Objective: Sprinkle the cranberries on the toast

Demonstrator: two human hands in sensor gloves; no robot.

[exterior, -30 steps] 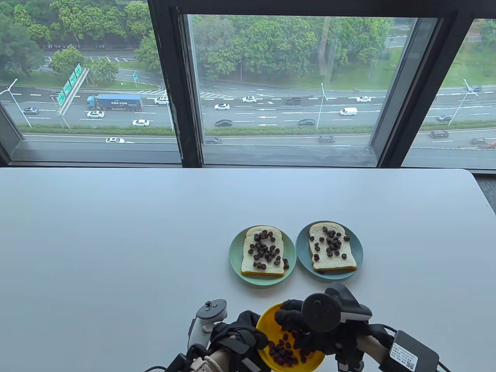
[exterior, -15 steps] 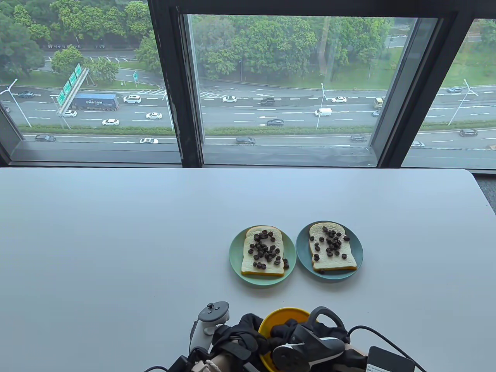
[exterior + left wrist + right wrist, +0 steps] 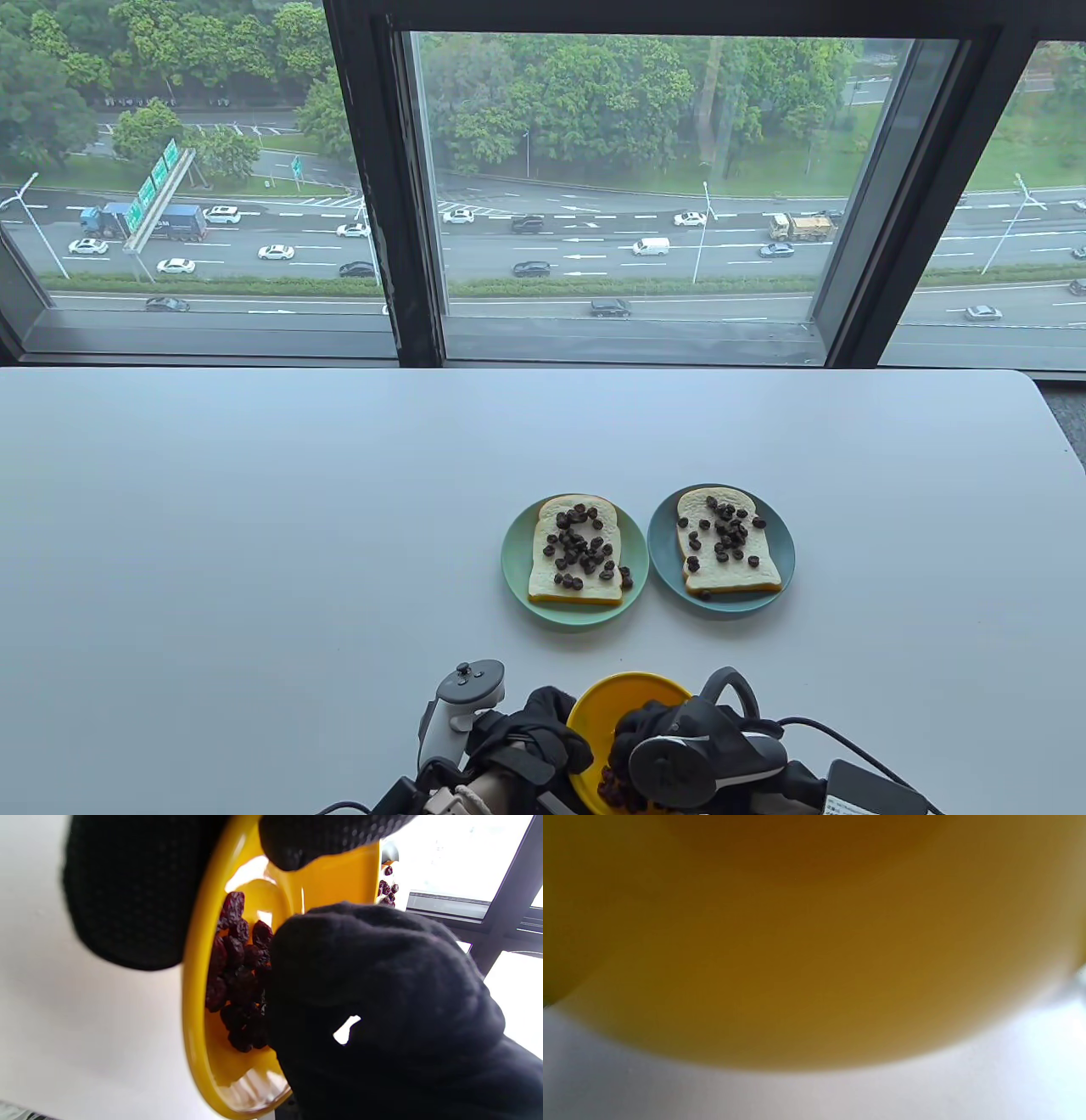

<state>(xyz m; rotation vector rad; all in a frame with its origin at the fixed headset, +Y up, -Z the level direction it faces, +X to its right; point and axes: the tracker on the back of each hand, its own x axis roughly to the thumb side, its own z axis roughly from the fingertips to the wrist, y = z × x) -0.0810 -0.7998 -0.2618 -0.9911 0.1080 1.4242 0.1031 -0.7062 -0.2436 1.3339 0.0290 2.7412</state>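
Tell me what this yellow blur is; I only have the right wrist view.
Observer: That is the yellow bowl, gripped at its rim by the left hand.
Operator: Where is my right hand?
Observer: The right hand has its fingers down in the cranberries inside the bowl; whether it pinches any is hidden.
Operator: And the toast?
Observer: The left toast and the right toast lie beyond the bowl, and both already carry cranberries.
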